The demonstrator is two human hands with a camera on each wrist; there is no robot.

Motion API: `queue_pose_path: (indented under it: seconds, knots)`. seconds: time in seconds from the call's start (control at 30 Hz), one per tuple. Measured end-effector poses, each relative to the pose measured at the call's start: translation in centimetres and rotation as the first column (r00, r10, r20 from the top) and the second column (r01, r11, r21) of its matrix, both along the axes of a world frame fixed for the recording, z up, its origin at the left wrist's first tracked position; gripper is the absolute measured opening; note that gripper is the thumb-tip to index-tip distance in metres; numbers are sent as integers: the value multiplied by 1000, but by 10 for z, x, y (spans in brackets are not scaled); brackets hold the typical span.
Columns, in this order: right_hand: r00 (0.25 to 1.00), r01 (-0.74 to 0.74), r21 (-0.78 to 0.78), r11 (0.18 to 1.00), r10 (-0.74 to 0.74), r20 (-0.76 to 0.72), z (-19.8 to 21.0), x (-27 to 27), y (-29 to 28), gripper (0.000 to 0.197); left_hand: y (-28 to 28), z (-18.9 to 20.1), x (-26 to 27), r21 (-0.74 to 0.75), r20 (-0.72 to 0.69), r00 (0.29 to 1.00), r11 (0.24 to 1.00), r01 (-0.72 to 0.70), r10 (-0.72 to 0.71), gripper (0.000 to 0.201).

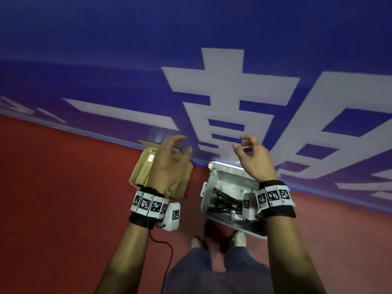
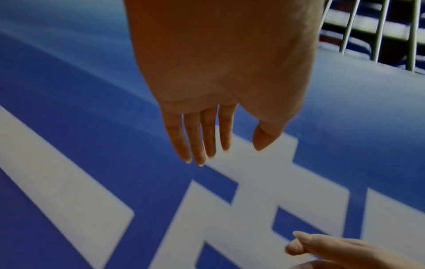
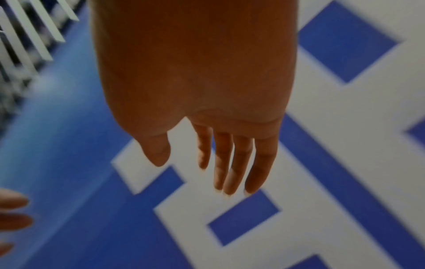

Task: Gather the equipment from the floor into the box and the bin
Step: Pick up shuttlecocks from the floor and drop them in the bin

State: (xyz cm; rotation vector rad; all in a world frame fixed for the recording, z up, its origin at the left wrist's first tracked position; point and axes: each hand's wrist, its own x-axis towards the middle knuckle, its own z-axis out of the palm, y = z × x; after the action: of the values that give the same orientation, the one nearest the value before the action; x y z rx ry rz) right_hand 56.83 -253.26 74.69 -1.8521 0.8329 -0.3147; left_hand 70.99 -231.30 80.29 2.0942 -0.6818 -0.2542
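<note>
A brown cardboard box (image 1: 142, 168) stands on the red floor, partly hidden behind my left hand (image 1: 172, 153). To its right a clear plastic bin (image 1: 224, 179) holds several black rod-like pieces (image 1: 224, 203). My left hand hangs in the air above the box, fingers relaxed and holding nothing; the left wrist view shows its fingers (image 2: 200, 138) straight. My right hand (image 1: 250, 151) hovers above the bin's far end, loosely curled and holding nothing; its fingers (image 3: 232, 163) look straight in the right wrist view.
A blue padded wall (image 1: 106, 71) with large white characters (image 1: 229, 92) rises just behind the box and bin. Red floor (image 1: 63, 198) spreads to the left. My feet (image 1: 238, 238) stand just before the bin. White railing bars (image 2: 379, 32) show above the wall.
</note>
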Motion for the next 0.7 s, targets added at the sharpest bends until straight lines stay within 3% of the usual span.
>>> queue_pose_path:
  seconds: [0.13,0.33,0.47,0.7]
  knots:
    - [957,-255,-171,952,274,98,51,52,72,39,98,52,-1,-79,166,969,982,-170,181,33]
    - [762,-554,-331,764,626,169,117,100,230,46,254,100,-36,-163,384,808,894,-418,448,33]
    - [634,-647,-346,679,732,251,140,104,352,57,364,112,-74,-180,416,700,807,-562,580,31]
    - [399,-787,-357,503,857,327,144,99,558,55,551,112,-143,-166,400,523,621,-766,752,31]
